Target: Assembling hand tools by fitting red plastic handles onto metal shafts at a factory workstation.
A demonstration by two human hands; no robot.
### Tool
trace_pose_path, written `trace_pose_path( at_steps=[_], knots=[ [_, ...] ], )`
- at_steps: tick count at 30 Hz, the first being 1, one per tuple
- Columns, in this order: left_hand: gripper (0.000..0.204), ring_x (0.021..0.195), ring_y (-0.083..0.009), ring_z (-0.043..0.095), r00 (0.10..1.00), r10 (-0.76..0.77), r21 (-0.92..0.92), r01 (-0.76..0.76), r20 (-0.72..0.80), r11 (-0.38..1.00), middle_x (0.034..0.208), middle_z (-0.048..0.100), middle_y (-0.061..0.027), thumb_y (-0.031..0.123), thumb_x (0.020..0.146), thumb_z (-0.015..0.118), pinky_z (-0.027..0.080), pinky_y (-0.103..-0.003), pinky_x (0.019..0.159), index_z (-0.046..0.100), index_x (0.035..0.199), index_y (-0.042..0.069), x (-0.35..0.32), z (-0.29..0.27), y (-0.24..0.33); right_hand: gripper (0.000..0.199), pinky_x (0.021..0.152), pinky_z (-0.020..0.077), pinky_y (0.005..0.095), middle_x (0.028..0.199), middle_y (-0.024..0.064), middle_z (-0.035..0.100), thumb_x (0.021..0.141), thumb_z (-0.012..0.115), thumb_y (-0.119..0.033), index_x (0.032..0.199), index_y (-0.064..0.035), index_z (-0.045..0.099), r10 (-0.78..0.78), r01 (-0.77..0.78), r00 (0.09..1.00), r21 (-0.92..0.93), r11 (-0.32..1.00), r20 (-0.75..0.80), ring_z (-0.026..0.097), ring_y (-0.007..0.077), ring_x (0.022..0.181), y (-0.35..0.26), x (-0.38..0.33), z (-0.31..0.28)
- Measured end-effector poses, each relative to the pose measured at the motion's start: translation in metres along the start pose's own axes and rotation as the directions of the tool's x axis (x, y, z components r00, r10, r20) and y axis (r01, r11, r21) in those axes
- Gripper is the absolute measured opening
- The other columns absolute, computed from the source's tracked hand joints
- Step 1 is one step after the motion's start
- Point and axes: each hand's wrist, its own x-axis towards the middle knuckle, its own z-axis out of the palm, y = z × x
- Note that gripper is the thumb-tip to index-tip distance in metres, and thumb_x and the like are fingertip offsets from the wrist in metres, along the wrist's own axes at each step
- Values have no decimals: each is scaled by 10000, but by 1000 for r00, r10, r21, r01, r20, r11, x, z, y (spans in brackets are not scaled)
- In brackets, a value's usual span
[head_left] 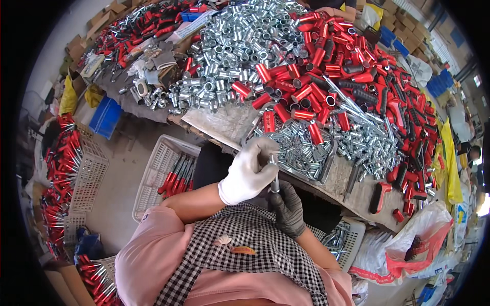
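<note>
Both my hands meet in front of my chest, close to the table's front edge. My left hand [248,172], in a white glove, pinches the upper end of a shiny silver metal rod [275,182]. Lower down, my right hand [289,208] in a dark grey glove is closed round the same rod, which stands nearly upright. The fingers hide part of it. Just beyond the hands lies a metal tray [322,179] of small silver pins, with red sleeves [269,121] at its far side.
Silver sockets [240,46] are heaped at the back, red sleeves and red-black handles [380,92] to the right. A white crate [145,191] of red-handled tools stands on the floor at left. Another crate [357,239] holds silver rods at right, beside a white-red sack [403,255].
</note>
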Motion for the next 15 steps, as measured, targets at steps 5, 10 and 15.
trace_pose_path(
  at_steps=[5,10,15],
  knots=[
    [280,763,-140,545,974,103,-353,-25,204,935,955,527,-81,-93,773,539,483,-280,719,496,1026,20,5,7,1,402,833,478,254,1062,44,642,997,564,-264,1296,2,526,-264,252,963,-162,954,-55,583,107,902,7,6,-2],
    [447,924,-150,535,942,6,-238,79,336,968,1012,522,-81,-92,772,550,469,-291,808,461,1199,5,9,22,0,426,855,503,284,1098,84,655,992,578,-266,1324,-5,521,-214,226,969,97,969,-121,612,139,1000,-3,4,-2],
    [590,1044,-247,590,855,162,5,-189,493,982,1083,570,-150,-11,712,706,484,-375,908,483,1257,15,31,23,10,454,911,485,325,1134,98,658,985,592,-290,1341,-19,512,-358,359,907,-38,933,-220,619,183,1033,-9,8,-21]
  ],
)
